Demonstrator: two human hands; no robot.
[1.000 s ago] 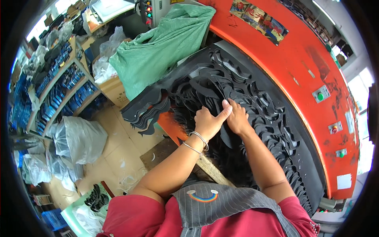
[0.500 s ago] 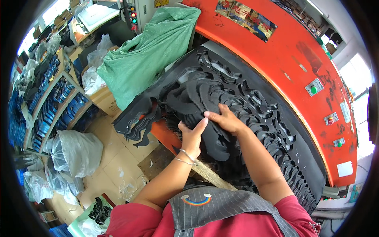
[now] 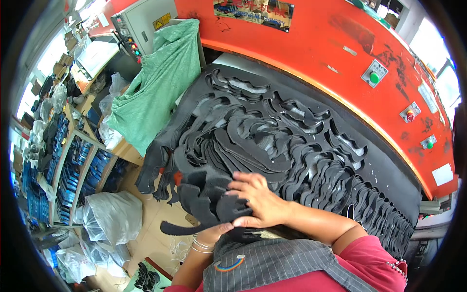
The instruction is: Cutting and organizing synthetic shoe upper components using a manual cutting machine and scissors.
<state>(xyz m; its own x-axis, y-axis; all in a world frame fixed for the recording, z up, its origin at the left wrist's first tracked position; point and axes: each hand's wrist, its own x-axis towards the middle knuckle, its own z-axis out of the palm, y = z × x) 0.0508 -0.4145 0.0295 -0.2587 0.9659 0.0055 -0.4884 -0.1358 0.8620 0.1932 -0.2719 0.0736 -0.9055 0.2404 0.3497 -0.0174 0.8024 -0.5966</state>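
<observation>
Close in front of my apron, a bundle of curved black foam pieces (image 3: 199, 192) is held between my two hands. My left hand (image 3: 217, 232) supports it from below, mostly hidden by the foam, with only the thumb and part of the hand showing. On the bundle's right side, my right hand (image 3: 260, 202) has its thumb low and its fingers over the edges. Beyond them, more flat black foam pieces (image 3: 233, 153) lie fanned out in a loose pile. Wavy black foam offcuts (image 3: 335, 190) cover much of the dark worktable (image 3: 384, 177) around that pile.
A long red machine beam (image 3: 321, 36) with buttons spans the table's far side. Green sacking (image 3: 155, 87) hangs at the far left, near a grey control cabinet (image 3: 146, 24). To the left stand shelves (image 3: 80, 182) of blue items and a filled plastic bag (image 3: 114, 214).
Both hands have come off the table pile and moved back toward my body and slightly left, carrying a bundle of foam pieces. The view has turned, shifting the table within it.
</observation>
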